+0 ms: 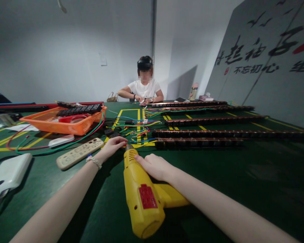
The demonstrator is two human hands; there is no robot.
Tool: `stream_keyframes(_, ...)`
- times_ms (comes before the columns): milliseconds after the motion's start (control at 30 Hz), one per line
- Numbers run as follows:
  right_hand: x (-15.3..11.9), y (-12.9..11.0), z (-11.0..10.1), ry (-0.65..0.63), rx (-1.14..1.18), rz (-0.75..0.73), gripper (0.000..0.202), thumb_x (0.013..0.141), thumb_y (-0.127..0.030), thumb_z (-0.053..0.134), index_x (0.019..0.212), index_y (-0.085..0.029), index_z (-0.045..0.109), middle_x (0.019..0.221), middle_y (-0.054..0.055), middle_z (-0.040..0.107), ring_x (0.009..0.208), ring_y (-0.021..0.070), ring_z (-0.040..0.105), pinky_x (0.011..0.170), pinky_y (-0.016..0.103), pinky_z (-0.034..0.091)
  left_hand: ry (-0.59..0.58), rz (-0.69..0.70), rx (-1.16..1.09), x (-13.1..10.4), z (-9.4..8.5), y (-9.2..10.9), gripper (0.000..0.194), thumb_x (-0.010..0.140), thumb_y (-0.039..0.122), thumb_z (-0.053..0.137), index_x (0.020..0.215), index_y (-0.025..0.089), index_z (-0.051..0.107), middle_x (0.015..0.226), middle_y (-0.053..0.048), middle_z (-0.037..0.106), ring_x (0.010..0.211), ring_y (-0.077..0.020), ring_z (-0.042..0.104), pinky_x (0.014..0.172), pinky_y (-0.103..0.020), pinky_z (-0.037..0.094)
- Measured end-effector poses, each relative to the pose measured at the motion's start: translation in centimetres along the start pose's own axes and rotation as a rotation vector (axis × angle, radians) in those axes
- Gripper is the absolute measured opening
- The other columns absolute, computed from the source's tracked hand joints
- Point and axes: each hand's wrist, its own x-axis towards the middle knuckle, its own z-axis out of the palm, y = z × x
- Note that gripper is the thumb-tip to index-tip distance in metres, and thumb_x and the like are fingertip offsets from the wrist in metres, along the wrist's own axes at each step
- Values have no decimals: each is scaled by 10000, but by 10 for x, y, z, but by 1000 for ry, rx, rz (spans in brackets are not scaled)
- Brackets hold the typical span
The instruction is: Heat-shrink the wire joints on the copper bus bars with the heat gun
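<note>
Both forearms slant inward from the lower corners, the left hand [114, 144] and right hand [155, 166] near mid-frame.

Across my frame, a green table [218, 189] with yellow lines carries an orange basket [63, 123] at upper left, a beige power strip [79, 154] below it, and long black strips [218, 122] at right.

Basket [63, 127] behind power strip [79, 154], both left of long bars [218, 134].
</note>
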Motion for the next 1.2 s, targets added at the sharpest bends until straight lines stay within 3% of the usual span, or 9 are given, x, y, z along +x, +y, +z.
stream_keyframes(233, 6, -6, 6, 39, 26, 6, 940, 786, -736, -35, 790, -114, 670, 848, 201, 659, 814, 311, 622, 690, 392, 445, 62, 2, 31, 2, 3, 3, 433, 668, 501, 576, 893, 137, 642, 843, -62, 676, 790, -198, 610, 731, -311, 482)
stream_keyframes(433, 6, -4, 3, 16, 76, 20, 815, 811, -726, 57, 706, -152, 626, 794, 157, 651, 776, 284, 613, 664, 366, 443, 61, -2, -29, 0, 3, 4, 374, 695, 436, 553, 904, 139, 641, 849, -53, 662, 785, -176, 593, 677, -263, 466)
stream_keyframes(600, 7, 3, -1, -123, 301, -11, 497, 879, -513, 257, 629, -170, 516, 659, 63, 588, 582, 174, 553, 511, 271, 404, 62, -38, -88, 0, 3, 3, 321, 665, 336, 548, 894, 134, 645, 816, -44, 660, 732, -159, 586, 664, -258, 462)
stream_keyframes(700, 7, 6, -3, -224, 444, -2, 330, 848, -352, 314, 610, -174, 456, 588, 9, 512, 470, 121, 477, 412, 234, 347, 51, -20, -85, 1, 3, 1, 310, 631, 269, 528, 885, 134, 645, 810, -43, 663, 762, -173, 596, 700, -278, 470)
stream_keyframes(800, 5, 10, -6, -307, 472, -19, 217, 787, -261, 368, 620, -165, 468, 599, -13, 489, 471, 93, 448, 417, 209, 357, 29, 0, -77, 3, 3, -1, 318, 608, 228, 510, 885, 138, 639, 830, -40, 668, 805, -184, 607, 767, -299, 472)
stream_keyframes(967, 1, 19, -14, -438, 410, -230, 95, 712, -194, 469, 772, -159, 534, 699, -20, 530, 551, 98, 484, 474, 201, 392, 23, 13, -71, 3, 2, -3, 309, 614, 214, 482, 871, 144, 638, 848, -40, 667, 828, -188, 606, 775, -301, 469)
stream_keyframes(1100, -3, 21, -11, -284, 138, -372, 216, 671, -184, 554, 882, -153, 582, 864, 34, 625, 706, 151, 560, 582, 224, 402, 24, -2, -45, 2, 2, -3, 311, 631, 223, 461, 870, 148, 645, 812, -35, 665, 797, -183, 598, 718, -282, 465)
stream_keyframes(1200, -6, 18, -6, -127, -128, -397, 198, 674, -219, 569, 861, -163, 598, 848, 53, 651, 729, 185, 582, 577, 239, 378, 24, 4, -19, 3, 2, -2, 307, 630, 233, 459, 854, 148, 650, 802, -34, 669, 781, -183, 593, 690, -273, 460)
